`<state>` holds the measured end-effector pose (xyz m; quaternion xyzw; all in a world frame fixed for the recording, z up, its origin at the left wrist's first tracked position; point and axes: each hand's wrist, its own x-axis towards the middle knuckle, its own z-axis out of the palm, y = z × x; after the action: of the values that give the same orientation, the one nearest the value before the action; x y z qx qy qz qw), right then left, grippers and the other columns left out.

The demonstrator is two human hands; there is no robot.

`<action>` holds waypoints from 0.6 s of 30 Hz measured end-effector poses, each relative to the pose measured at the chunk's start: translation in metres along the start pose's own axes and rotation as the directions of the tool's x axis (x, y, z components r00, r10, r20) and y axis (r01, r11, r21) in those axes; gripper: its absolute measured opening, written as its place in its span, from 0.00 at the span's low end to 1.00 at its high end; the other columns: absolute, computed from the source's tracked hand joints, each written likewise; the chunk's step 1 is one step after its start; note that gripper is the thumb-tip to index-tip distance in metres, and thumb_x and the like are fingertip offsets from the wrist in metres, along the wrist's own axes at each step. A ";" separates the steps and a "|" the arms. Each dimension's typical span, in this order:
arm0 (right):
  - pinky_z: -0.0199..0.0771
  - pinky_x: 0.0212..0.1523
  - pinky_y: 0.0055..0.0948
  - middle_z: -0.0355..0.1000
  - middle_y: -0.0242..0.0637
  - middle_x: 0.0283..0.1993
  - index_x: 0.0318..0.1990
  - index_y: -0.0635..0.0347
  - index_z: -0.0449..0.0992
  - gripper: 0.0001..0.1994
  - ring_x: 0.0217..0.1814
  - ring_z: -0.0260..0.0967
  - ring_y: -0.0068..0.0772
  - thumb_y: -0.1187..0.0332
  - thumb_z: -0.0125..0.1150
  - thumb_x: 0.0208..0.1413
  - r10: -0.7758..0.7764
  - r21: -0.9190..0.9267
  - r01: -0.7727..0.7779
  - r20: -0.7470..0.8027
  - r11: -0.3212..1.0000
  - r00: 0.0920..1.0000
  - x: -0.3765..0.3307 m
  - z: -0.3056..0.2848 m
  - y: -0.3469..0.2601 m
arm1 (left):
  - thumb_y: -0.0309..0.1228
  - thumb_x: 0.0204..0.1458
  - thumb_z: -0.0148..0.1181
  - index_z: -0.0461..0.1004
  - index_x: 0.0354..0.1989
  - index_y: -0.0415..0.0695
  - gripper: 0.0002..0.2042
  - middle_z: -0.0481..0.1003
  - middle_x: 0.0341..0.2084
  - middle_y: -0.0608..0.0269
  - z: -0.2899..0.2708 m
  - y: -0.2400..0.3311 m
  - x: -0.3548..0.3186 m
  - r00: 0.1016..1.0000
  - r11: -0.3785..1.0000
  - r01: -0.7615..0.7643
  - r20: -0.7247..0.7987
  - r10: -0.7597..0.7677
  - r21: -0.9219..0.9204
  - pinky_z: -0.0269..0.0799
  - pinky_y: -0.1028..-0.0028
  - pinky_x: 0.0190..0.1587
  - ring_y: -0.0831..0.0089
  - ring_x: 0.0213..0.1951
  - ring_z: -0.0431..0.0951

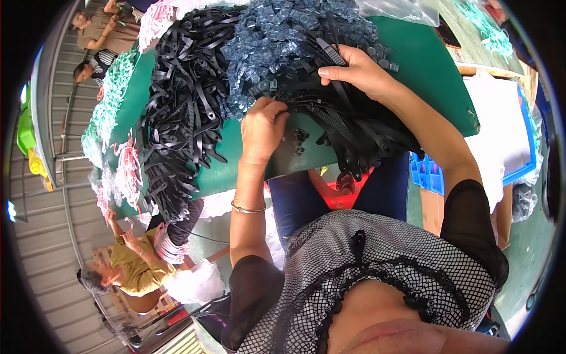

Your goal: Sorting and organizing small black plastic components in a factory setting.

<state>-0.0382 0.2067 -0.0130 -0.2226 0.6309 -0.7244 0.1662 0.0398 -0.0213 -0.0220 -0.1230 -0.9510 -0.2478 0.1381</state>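
My right hand (359, 72) holds a black ridged strap (331, 52) between thumb and fingers, over the right part of the heap. Closed in a pinch, my left hand (263, 128) is at the near edge of a pile of clear blue-grey plastic pieces (259, 41). What sits in its fingertips is too small to make out. Below my right hand, a bundle of black ridged straps (371, 138) hangs over the table's near edge. A few small dark pieces (299, 141) lie on the table between the bundle and my left hand.
A long heap of black straps (186, 88) covers the left of the green table (427, 76). Mint-green straps (112, 88) and pink-white bundles (128, 165) lie farther left. A person in mustard (138, 265) works there; others are at the far left. A blue basket (427, 176) stands at right.
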 end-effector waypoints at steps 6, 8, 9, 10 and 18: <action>0.65 0.34 0.20 0.72 0.33 0.27 0.31 0.62 0.72 0.08 0.30 0.66 0.19 0.66 0.59 0.49 0.014 -0.010 -0.014 0.019 1.000 1.000 0.002 -0.006 0.005 | 0.25 0.37 0.62 0.76 0.26 0.44 0.05 0.73 0.25 0.63 -0.003 0.004 0.002 0.983 0.974 -0.176 -0.036 0.183 0.143 0.70 0.69 0.31 0.64 0.27 0.74; 0.65 0.33 0.20 0.72 0.33 0.28 0.31 0.62 0.72 0.08 0.29 0.66 0.20 0.66 0.59 0.49 0.037 0.055 -0.038 0.037 0.998 0.999 0.002 -0.005 0.004 | 0.25 0.37 0.62 0.76 0.26 0.43 0.06 0.73 0.26 0.63 -0.003 0.002 0.002 0.979 0.969 -0.196 -0.032 0.203 0.150 0.70 0.69 0.31 0.63 0.28 0.74; 0.66 0.32 0.20 0.72 0.34 0.29 0.32 0.62 0.72 0.08 0.28 0.66 0.21 0.66 0.58 0.49 0.059 0.118 -0.065 0.056 0.991 0.997 0.002 -0.004 0.004 | 0.25 0.36 0.61 0.76 0.27 0.43 0.06 0.72 0.26 0.62 -0.003 0.002 0.002 0.975 0.964 -0.214 -0.029 0.221 0.156 0.70 0.68 0.31 0.62 0.28 0.74; 0.66 0.32 0.20 0.72 0.34 0.29 0.32 0.62 0.72 0.08 0.28 0.66 0.21 0.66 0.58 0.49 0.058 0.118 -0.064 0.054 0.991 0.997 0.002 -0.004 0.003 | 0.25 0.36 0.61 0.76 0.27 0.43 0.06 0.72 0.26 0.62 -0.002 0.001 0.001 0.974 0.964 -0.217 -0.029 0.224 0.156 0.70 0.68 0.31 0.62 0.28 0.74; 0.66 0.28 0.21 0.69 0.33 0.26 0.32 0.64 0.69 0.09 0.24 0.65 0.20 0.71 0.61 0.46 0.039 0.121 -0.052 0.104 0.991 0.994 0.001 -0.001 0.003 | 0.27 0.51 0.54 0.74 0.34 0.38 0.06 0.69 0.26 0.69 -0.008 0.018 0.016 0.926 0.486 0.338 0.191 -0.327 -0.806 0.56 0.85 0.22 0.83 0.20 0.63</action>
<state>-0.0400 0.2068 -0.0163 -0.2339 0.5805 -0.7458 0.2281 0.0321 -0.0075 -0.0028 0.0109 -0.7281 -0.6854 0.0081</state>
